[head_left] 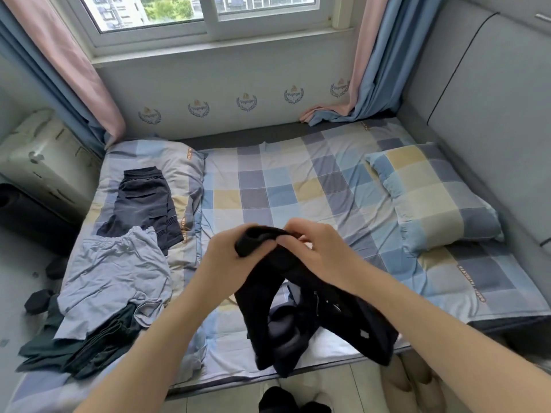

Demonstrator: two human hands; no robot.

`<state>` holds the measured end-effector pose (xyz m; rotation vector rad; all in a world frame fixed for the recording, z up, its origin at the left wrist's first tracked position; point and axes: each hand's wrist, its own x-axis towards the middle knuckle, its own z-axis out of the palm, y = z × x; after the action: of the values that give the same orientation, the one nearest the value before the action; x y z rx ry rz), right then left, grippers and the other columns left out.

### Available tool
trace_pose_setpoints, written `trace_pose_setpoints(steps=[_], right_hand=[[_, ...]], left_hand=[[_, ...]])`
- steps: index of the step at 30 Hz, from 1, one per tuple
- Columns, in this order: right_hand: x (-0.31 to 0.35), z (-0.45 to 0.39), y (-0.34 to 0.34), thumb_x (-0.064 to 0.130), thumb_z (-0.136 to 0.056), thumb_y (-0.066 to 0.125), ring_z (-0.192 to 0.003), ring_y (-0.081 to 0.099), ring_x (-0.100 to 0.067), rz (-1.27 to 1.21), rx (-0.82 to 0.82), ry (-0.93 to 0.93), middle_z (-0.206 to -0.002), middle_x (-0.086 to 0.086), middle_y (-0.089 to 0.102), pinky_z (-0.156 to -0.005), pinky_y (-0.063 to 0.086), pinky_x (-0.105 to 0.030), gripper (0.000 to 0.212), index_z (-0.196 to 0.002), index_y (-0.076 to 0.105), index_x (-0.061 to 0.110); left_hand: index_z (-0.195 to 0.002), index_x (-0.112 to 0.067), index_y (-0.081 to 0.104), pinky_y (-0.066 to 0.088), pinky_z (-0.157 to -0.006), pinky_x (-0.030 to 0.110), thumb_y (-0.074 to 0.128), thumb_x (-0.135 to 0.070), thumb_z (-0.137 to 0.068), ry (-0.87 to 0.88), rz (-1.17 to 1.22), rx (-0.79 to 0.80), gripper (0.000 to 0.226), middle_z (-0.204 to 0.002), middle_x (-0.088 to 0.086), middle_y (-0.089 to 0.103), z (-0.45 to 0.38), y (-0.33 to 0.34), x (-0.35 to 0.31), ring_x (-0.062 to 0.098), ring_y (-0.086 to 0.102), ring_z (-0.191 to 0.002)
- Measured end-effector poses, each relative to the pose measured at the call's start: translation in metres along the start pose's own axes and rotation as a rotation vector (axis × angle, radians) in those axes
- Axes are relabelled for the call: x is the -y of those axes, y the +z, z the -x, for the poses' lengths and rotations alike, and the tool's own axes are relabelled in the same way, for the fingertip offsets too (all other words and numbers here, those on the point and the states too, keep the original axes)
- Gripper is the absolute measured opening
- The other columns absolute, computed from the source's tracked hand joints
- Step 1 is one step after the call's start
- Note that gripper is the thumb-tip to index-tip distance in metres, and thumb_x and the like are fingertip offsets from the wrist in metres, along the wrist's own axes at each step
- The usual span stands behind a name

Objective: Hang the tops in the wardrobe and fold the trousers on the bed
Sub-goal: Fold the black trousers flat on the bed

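I hold a black garment (301, 317) up over the near edge of the bed (298, 186). My left hand (229, 257) grips its bunched top edge. My right hand (319, 248) pinches the same edge just to the right. The cloth hangs down in two dark flaps onto the mattress. On the left of the bed lie dark grey shorts (146, 201), a pale blue-grey garment (116, 272) and a dark green garment (86, 350), loosely overlapping. No wardrobe is in view.
A checked pillow (432, 195) lies at the right, another (167, 162) under the grey shorts. A grey padded headboard (483, 93) runs along the right. Curtains hang by the window. A white case (44, 162) stands left of the bed. Dark shoes (286, 400) sit on the floor.
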<state>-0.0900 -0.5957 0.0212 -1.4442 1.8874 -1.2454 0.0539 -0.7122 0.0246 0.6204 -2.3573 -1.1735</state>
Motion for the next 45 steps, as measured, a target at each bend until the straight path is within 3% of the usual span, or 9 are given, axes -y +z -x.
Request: trace_pose_setpoints(steps=[8,15,23,27,30,33,38,42,45], right_hand=[[-0.063,0.056,-0.028,-0.01,-0.085,0.058,-0.084,0.06,-0.025,0.147,-0.24,0.209,-0.084,-0.002,0.058,-0.077,0.05,-0.032,0.022,-0.087,0.054,0.012],[-0.104,0.135,0.052,-0.001,-0.093,0.039,-0.101,0.048,-0.02,0.736,0.071,-0.511,-0.107,-0.002,0.053,-0.095,0.037,-0.024,0.029,-0.089,0.06,0.018],[-0.135,0.106,0.068,0.005,-0.083,0.037,-0.08,0.049,-0.028,1.166,0.253,-0.526,-0.104,-0.008,0.049,-0.078,0.045,-0.041,0.068,-0.139,0.041,0.043],[-0.134,0.092,0.084,0.017,-0.059,0.071,-0.056,0.045,-0.023,1.277,0.345,-0.306,-0.068,-0.008,0.05,-0.054,0.042,-0.036,0.045,-0.102,0.068,0.031],[-0.14,0.07,0.074,0.002,-0.064,0.053,-0.048,0.045,-0.022,1.359,0.196,-0.105,-0.056,-0.012,0.047,-0.048,0.043,-0.034,0.02,-0.057,0.065,0.017],[-0.149,0.041,0.047,0.001,-0.068,0.044,-0.049,0.049,-0.025,1.413,0.168,0.01,-0.061,-0.015,0.052,-0.051,0.045,-0.038,0.026,-0.056,0.063,0.013],[-0.156,0.004,-0.009,0.005,-0.051,0.081,-0.064,0.059,-0.031,1.347,0.223,-0.093,-0.081,-0.011,0.062,-0.06,0.052,-0.043,0.026,-0.072,0.07,0.017],[-0.148,-0.01,-0.041,0.028,-0.089,0.064,-0.097,0.056,-0.02,0.842,0.378,0.042,-0.112,0.002,0.056,-0.082,0.047,-0.036,0.013,-0.088,0.066,0.016],[-0.126,-0.02,-0.053,0.024,-0.093,0.06,-0.074,0.056,-0.002,0.399,0.185,0.199,-0.081,0.016,0.059,-0.068,0.042,-0.025,0.022,-0.072,0.061,0.026]], left_hand=[[-0.064,-0.047,0.069,0.042,-0.06,0.004,0.075,-0.015,-0.083,-0.126,0.13,-0.327,0.038,-0.065,-0.024,0.066,-0.007,-0.019,0.011,-0.008,0.059,-0.061],[-0.07,-0.042,0.074,0.053,-0.062,0.017,0.078,-0.024,-0.079,-0.278,0.315,-0.406,0.02,-0.071,-0.014,0.073,-0.016,-0.049,0.022,0.0,0.067,-0.067],[-0.071,-0.037,0.076,0.054,-0.067,0.026,0.081,-0.027,-0.077,-0.335,0.424,-0.439,0.013,-0.078,-0.01,0.076,-0.024,-0.087,0.033,0.007,0.073,-0.075],[-0.076,-0.038,0.077,0.055,-0.063,0.019,0.081,-0.027,-0.076,-0.333,0.444,-0.449,0.011,-0.082,-0.009,0.076,-0.024,-0.099,0.045,0.009,0.073,-0.079],[-0.079,-0.037,0.077,0.055,-0.062,0.018,0.081,-0.031,-0.072,-0.341,0.474,-0.449,0.01,-0.086,-0.007,0.077,-0.02,-0.111,0.056,0.01,0.073,-0.081],[-0.081,-0.029,0.078,0.057,-0.066,0.024,0.084,-0.035,-0.067,-0.421,0.525,-0.502,0.017,-0.089,-0.002,0.077,-0.018,-0.126,0.074,0.015,0.074,-0.085],[-0.085,-0.027,0.078,0.057,-0.069,0.026,0.083,-0.035,-0.069,-0.463,0.541,-0.516,0.019,-0.093,-0.001,0.077,-0.017,-0.145,0.105,0.016,0.074,-0.088],[-0.077,-0.037,0.075,0.052,-0.073,0.031,0.082,-0.036,-0.076,-0.452,0.279,-0.479,0.007,-0.079,-0.013,0.075,-0.019,-0.158,0.139,0.012,0.069,-0.082],[-0.074,-0.029,0.071,0.048,-0.068,0.02,0.074,-0.022,-0.086,-0.397,0.129,-0.395,0.015,-0.07,-0.019,0.069,-0.018,-0.159,0.169,-0.003,0.062,-0.068]])
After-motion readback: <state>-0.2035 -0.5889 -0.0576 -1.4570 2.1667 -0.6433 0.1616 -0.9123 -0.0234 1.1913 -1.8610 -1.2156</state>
